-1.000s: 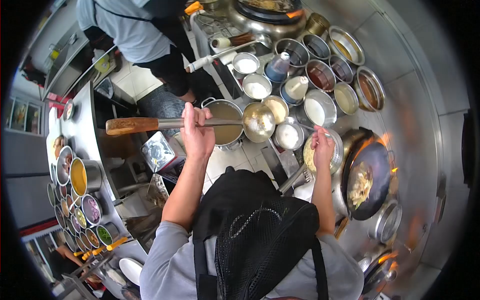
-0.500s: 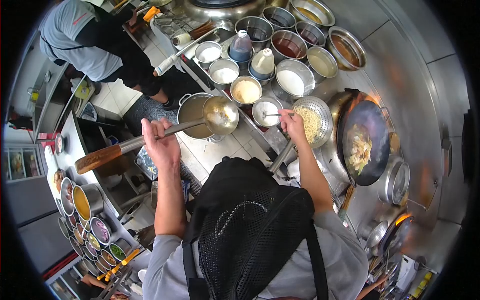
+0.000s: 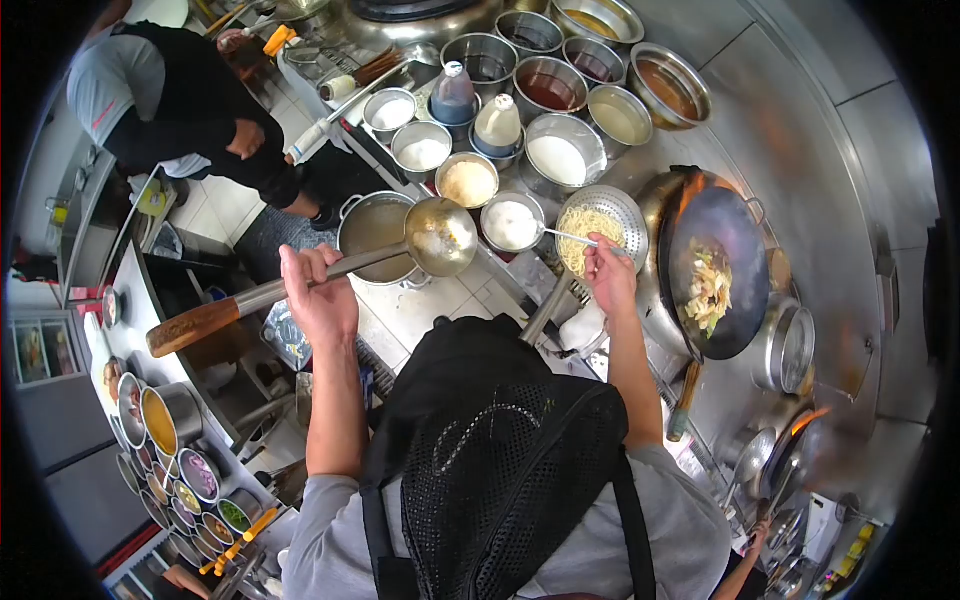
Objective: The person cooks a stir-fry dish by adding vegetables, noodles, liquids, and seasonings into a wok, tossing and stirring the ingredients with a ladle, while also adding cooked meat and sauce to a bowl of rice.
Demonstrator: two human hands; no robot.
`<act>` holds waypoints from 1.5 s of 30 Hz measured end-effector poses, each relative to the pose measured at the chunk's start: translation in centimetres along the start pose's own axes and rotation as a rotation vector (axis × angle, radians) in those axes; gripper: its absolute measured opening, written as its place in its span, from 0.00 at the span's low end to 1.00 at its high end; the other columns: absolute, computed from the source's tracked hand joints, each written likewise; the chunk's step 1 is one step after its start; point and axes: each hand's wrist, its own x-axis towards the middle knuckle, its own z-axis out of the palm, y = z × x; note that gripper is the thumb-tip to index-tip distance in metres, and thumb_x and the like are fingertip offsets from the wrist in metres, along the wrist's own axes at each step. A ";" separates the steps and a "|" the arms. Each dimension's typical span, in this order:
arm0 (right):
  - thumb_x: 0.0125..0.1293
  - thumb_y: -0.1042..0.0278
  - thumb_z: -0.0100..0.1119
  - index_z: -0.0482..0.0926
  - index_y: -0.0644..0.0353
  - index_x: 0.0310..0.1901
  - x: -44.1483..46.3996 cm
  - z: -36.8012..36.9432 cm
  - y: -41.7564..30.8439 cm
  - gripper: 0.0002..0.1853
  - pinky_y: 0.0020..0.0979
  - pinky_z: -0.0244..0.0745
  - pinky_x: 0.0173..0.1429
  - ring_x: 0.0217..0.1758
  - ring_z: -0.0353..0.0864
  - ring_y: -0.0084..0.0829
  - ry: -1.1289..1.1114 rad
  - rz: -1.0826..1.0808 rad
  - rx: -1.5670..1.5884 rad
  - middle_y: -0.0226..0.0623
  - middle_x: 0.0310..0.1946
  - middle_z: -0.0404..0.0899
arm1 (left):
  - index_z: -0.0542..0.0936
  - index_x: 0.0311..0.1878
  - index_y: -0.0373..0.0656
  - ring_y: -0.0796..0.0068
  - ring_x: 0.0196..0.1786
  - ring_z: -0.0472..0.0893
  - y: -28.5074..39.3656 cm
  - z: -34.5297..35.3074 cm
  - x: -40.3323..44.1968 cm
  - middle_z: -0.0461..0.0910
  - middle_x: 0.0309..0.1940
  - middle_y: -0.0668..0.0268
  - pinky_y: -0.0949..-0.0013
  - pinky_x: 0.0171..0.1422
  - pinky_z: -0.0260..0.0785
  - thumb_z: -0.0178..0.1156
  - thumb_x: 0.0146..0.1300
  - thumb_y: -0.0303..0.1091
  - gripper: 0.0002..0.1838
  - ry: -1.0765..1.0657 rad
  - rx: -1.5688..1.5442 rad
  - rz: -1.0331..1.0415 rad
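"Now, left hand (image 3: pixel 320 292)?"
"Fingers loosely curled about the shaft of the ladle (image 3: pixel 440 237); its bowl overhangs the rim of the stockpot (image 3: pixel 345 222)."
"Right hand (image 3: pixel 610 275)?"
"Fingertips pinched on a thin-handled spoon (image 3: pixel 574 237), above noodles (image 3: pixel 574 254) in a perforated strainer (image 3: pixel 627 206). Spoon's far end: at the rim of the white-seasoning tin (image 3: pixel 484 222)."

The right hand (image 3: pixel 612 278) has moved from the left edge of the strainer (image 3: pixel 628 213) to its near side, its spoon (image 3: pixel 572 237) now crossing above the strainer
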 end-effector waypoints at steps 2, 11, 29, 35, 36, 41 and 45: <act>0.80 0.61 0.58 0.81 0.62 0.60 -0.3 -0.3 -0.4 0.16 0.26 0.67 0.32 0.30 0.75 0.21 0.032 -0.017 -0.037 0.33 0.38 0.82 | 0.67 0.28 0.48 0.69 0.39 0.68 -0.3 0.3 -0.2 0.61 0.24 0.71 0.64 0.52 0.62 0.56 0.82 0.46 0.23 -0.031 -0.019 -0.006; 0.81 0.61 0.57 0.83 0.63 0.57 0.4 1.0 -0.6 0.15 0.25 0.69 0.31 0.29 0.74 0.19 0.011 -0.156 -0.232 0.31 0.36 0.81 | 0.64 0.25 0.50 0.70 0.38 0.67 -2.1 2.0 -1.4 0.58 0.23 0.72 0.64 0.51 0.62 0.59 0.79 0.49 0.26 0.016 -0.127 -0.144; 0.78 0.62 0.60 0.83 0.65 0.55 1.4 4.9 0.4 0.15 0.24 0.68 0.26 0.25 0.73 0.18 0.013 0.033 -0.231 0.31 0.31 0.79 | 0.65 0.27 0.49 0.71 0.38 0.67 1.6 -1.4 -1.8 0.60 0.23 0.72 0.65 0.51 0.62 0.57 0.80 0.48 0.24 0.117 0.028 0.061; 0.79 0.63 0.59 0.82 0.66 0.58 1.7 2.9 -0.7 0.16 0.24 0.69 0.28 0.26 0.73 0.18 0.071 -0.138 -0.286 0.32 0.34 0.80 | 0.65 0.29 0.49 0.71 0.37 0.65 -1.9 0.3 -1.0 0.59 0.25 0.72 0.65 0.52 0.63 0.59 0.79 0.47 0.23 0.065 -0.146 -0.093; 0.79 0.62 0.59 0.82 0.64 0.59 1.9 3.1 -0.2 0.16 0.23 0.69 0.29 0.27 0.74 0.18 0.090 -0.146 -0.347 0.31 0.34 0.80 | 0.64 0.28 0.49 0.71 0.39 0.67 -2.4 0.1 -0.8 0.60 0.25 0.72 0.65 0.52 0.64 0.59 0.79 0.47 0.24 0.063 -0.164 -0.105; 0.77 0.57 0.63 0.81 0.58 0.65 4.0 4.6 5.7 0.21 0.26 0.73 0.33 0.31 0.77 0.21 0.020 -0.035 -0.730 0.32 0.38 0.81 | 0.67 0.27 0.49 0.71 0.38 0.71 -2.0 0.1 -0.7 0.64 0.24 0.71 0.66 0.51 0.67 0.62 0.77 0.49 0.24 0.061 -0.224 -0.184; 0.73 0.55 0.68 0.81 0.58 0.65 0.5 4.9 5.5 0.24 0.31 0.76 0.42 0.38 0.79 0.26 -0.042 -0.447 -1.117 0.37 0.41 0.80 | 0.69 0.25 0.50 0.68 0.37 0.75 -0.5 -0.4 0.2 0.63 0.20 0.71 0.61 0.53 0.66 0.60 0.78 0.50 0.24 0.133 -0.149 -0.145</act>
